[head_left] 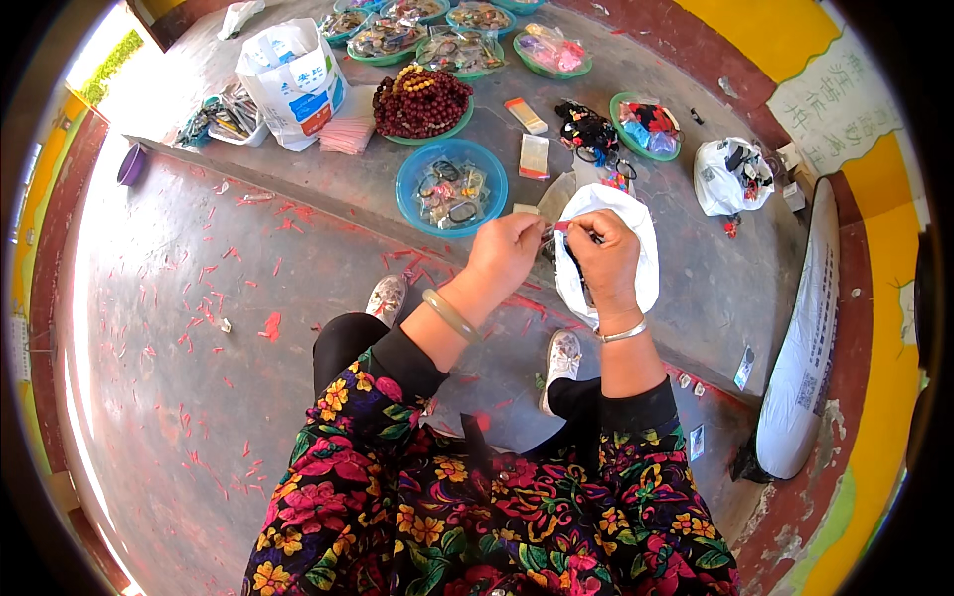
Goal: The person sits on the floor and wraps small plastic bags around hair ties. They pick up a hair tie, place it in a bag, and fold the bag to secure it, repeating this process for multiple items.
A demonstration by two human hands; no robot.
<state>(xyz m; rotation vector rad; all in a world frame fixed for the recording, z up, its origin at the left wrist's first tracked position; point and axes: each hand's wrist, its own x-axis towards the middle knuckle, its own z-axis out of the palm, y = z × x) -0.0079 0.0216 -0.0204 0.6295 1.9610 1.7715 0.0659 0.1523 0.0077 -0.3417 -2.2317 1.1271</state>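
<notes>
My left hand (504, 250), with a bangle on its wrist, is closed in a pinch. What its fingertips hold is too small to make out. Close beside it, my right hand (607, 260) pinches a small red strip (561, 225) between thumb and finger. Both hands are raised over the near side of an open white plastic bag (641, 260), which has dark items partly hidden behind my right hand. Just beyond my left hand stands a blue plastic bowl (402, 189) with small bagged items and dark bands inside.
Beaded strings (422, 104) fill a green basin beyond the bowl. Farther back are several basins of packaged goods and a white shopping bag (291, 84). A second white bag (720, 184) and a long wrapped roll (803, 348) lie right. Red scraps (271, 325) litter the floor.
</notes>
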